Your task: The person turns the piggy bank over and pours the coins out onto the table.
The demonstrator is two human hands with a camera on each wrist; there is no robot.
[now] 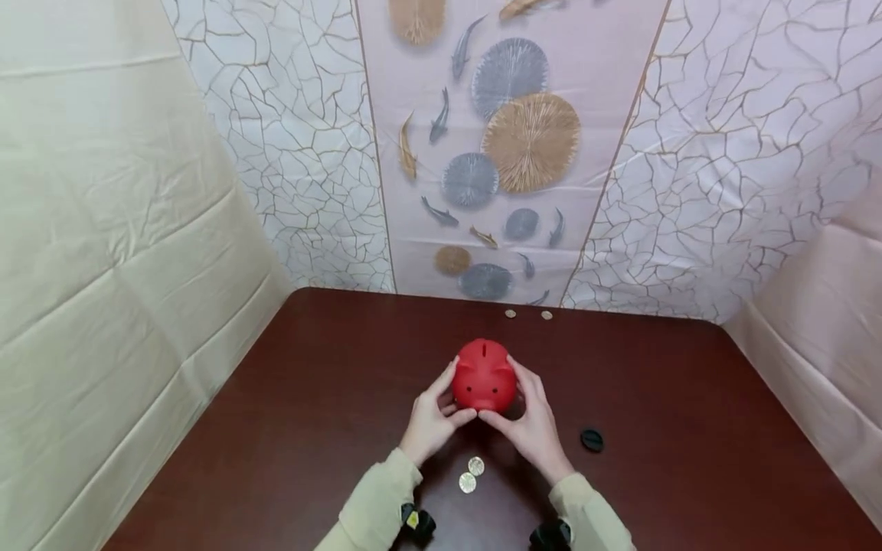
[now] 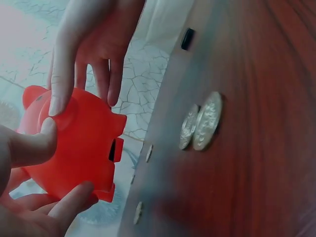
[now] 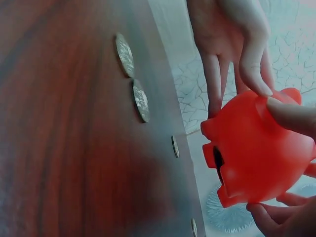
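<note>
A red piggy bank (image 1: 484,376) is held up off the table between both hands, its snout toward me and its coin slot on top. My left hand (image 1: 430,422) grips its left side, thumb by the snout and fingers around the flank. The right hand (image 1: 534,430) grips the other side the same way, the thumbs nearly meeting. In the right wrist view, a dark opening (image 3: 218,160) shows in the belly between the stubby feet. Two coins (image 1: 472,476) lie on the table between the forearms. To the right of the right hand lies a round black plug (image 1: 592,440).
Two more coins (image 1: 528,314) lie near the far edge of the dark brown table (image 1: 310,398). Behind it hangs a patterned cloth (image 1: 510,229), and a cream cloth (image 1: 138,268) stands along the left side.
</note>
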